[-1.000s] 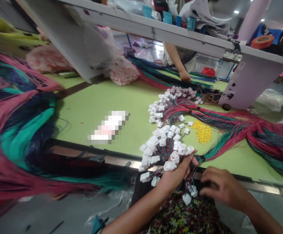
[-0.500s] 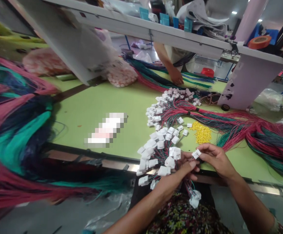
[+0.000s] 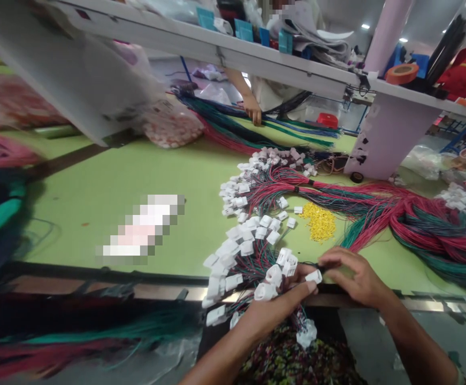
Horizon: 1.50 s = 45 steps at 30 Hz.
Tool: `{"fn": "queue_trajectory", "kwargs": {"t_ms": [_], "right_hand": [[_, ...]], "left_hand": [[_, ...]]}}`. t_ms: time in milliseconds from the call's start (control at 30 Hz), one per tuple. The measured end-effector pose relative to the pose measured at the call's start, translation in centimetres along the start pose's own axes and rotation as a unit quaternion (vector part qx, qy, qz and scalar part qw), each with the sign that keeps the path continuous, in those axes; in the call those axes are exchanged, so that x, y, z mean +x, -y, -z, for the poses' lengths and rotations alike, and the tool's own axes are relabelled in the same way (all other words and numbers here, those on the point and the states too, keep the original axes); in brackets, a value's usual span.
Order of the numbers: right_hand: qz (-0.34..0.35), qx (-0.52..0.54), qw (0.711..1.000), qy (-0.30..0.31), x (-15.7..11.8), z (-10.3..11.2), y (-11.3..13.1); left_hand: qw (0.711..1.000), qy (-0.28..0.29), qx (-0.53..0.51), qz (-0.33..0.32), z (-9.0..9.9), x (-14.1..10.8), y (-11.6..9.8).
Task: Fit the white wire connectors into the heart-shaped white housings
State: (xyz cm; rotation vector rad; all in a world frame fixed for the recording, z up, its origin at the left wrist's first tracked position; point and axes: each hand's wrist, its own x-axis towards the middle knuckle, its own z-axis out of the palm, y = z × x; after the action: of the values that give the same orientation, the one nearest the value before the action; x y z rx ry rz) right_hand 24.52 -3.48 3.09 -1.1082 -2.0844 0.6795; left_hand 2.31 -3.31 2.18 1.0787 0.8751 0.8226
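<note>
My left hand point(image 3: 292, 294) is closed on a white plastic wire connector point(image 3: 313, 276), pinched between thumb and fingers. More white connectors point(image 3: 265, 291) on thin red, green and dark wires crowd around that hand. My right hand point(image 3: 357, 275) is just right of the held connector, its thumb and fingers curled together at a small dark bit I cannot make out. Just beyond my hands lies a pile of small yellow pieces point(image 3: 319, 222). One group of connectors point(image 3: 305, 334) hangs below my left wrist over my lap.
Bundled wire harnesses point(image 3: 401, 214) with white connectors stretch across the green table point(image 3: 80, 182) to the right. A shelf point(image 3: 200, 37) on upright panels spans above. Bagged parts point(image 3: 172, 125) lie at the back, where another person's hand point(image 3: 252, 109) rests over wires.
The view has swung right, shifting the scene leftward. The connector has turned in my left hand, and my right fingers have come off its body. The other person's hand has moved left.
</note>
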Motion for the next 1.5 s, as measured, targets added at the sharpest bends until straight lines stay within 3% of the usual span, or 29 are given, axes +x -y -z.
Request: {"fn": "queue_trajectory", "kwargs": {"t_ms": [67,167,433,700,1033,1267,1500], "right_hand": [[-0.037,-0.085,0.995,-0.029,0.3,0.9,-1.7],[-0.105,-0.237,0.966,-0.010,0.8,2.0,-4.0],[-0.138,-0.323,0.935,0.045,2.8,2.6,-4.3],[-0.119,-0.255,0.954,0.099,4.1,2.7,-5.4],[-0.064,-0.226,0.967,0.101,4.0,2.6,-6.1],[-0.062,-0.210,0.971,0.091,3.7,1.9,-6.4],[-0.034,-0.180,0.979,0.085,3.7,2.9,-6.8]], "left_hand": [[1.000,-0.008,-0.008,0.012,-0.2,0.1,-0.1],[0.999,-0.032,-0.027,0.027,-0.3,0.2,-0.2],[0.997,-0.039,-0.061,0.029,0.0,0.1,0.4],[0.996,-0.053,-0.059,0.042,-0.6,0.2,-1.0],[0.989,-0.112,-0.094,0.036,-0.4,0.3,-0.1],[0.990,-0.110,-0.093,0.005,-0.4,0.5,0.1],[0.989,-0.112,-0.090,0.018,-0.5,0.4,-0.1]]}}
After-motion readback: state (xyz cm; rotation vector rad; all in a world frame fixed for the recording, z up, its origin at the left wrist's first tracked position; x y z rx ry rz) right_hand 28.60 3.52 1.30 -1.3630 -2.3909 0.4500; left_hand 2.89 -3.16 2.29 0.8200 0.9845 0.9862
